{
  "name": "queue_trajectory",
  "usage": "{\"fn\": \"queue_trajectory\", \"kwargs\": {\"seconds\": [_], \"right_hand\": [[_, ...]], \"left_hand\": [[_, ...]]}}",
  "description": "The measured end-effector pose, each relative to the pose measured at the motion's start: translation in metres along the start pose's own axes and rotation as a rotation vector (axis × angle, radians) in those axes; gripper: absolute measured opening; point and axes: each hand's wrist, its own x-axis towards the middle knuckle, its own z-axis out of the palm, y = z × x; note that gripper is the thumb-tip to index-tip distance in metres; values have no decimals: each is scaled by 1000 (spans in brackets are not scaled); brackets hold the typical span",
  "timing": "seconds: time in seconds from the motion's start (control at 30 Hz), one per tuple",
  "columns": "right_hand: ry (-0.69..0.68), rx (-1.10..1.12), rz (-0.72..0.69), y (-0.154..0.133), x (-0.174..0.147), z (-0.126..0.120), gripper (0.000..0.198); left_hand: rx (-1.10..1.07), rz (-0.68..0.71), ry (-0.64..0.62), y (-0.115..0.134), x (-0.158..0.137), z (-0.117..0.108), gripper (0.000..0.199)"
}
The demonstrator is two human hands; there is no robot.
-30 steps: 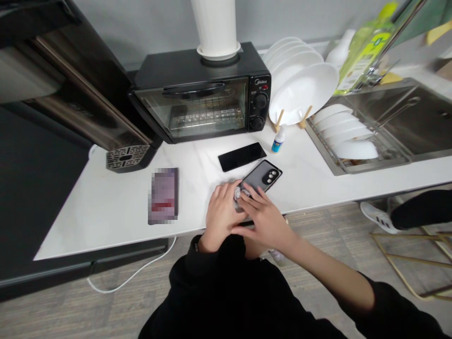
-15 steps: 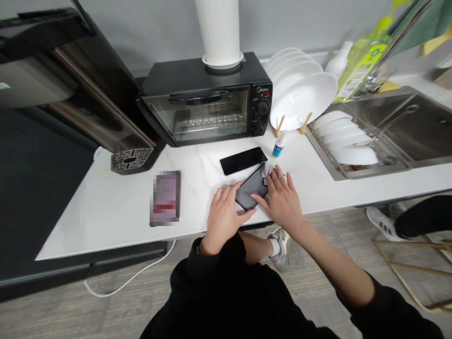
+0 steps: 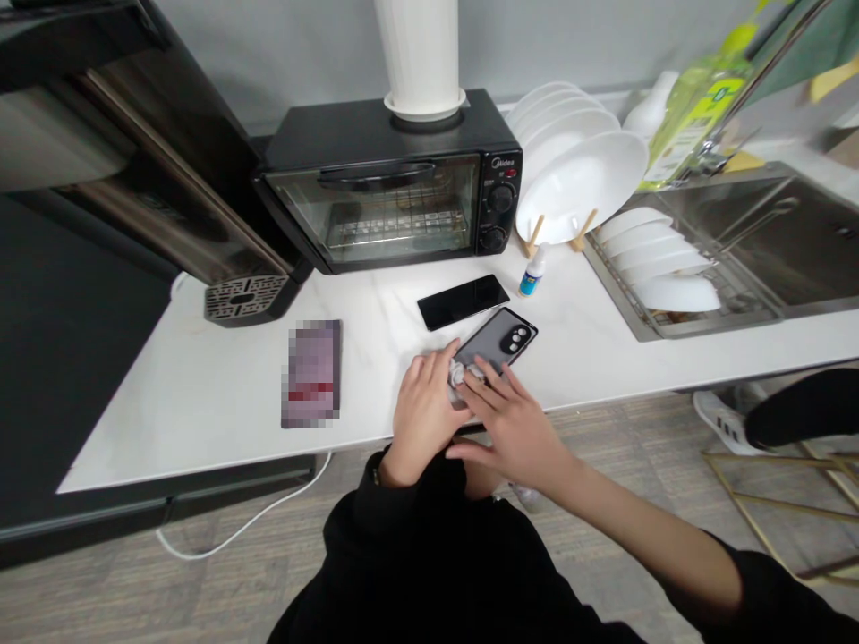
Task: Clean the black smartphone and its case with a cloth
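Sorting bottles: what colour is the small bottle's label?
Blue, on a white bottle; head view.

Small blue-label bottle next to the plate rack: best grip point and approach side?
Take the small bottle around its white body, just above the blue label, coming from the front, the counter-edge side. It stands upright and narrow. The plate rack crowds it from behind and the right, the toaster oven from the left. A top-down pinch probably risks slipping off the tapered cap.

"Midea" stands on the black toaster oven (image 3: 395,192) beside its knobs.
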Motion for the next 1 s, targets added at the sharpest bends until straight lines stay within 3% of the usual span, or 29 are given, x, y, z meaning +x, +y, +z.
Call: {"fn": "queue_trajectory", "kwargs": {"seconds": [0.1, 0.2, 0.3, 0.6, 0.8, 0.9, 1.0], "right_hand": [[14, -108, 59, 23, -10, -9, 72], [96, -222, 195, 53, -2, -12, 81], [146, -248, 274, 66, 13, -7, 90], [181, -100, 328, 33, 41, 13, 100], [22, 84, 76, -8, 15, 6, 68], [41, 36, 60, -2, -2, 0, 62], [79, -77, 126, 24, -6, -5, 63]], "left_hand": [[-15, 15, -10, 1, 0, 0, 87], [-20, 39, -5, 0, 1, 0, 89], [-18, 42, -2, -1, 2, 0, 89], [-36, 36, 9, -2, 2, 0, 87], [-36, 27, 3, -4, 0, -1, 84], [-16, 13, 7, -2, -2, -1, 85], [-3, 22, 26, 0, -1, -1, 85]]}}
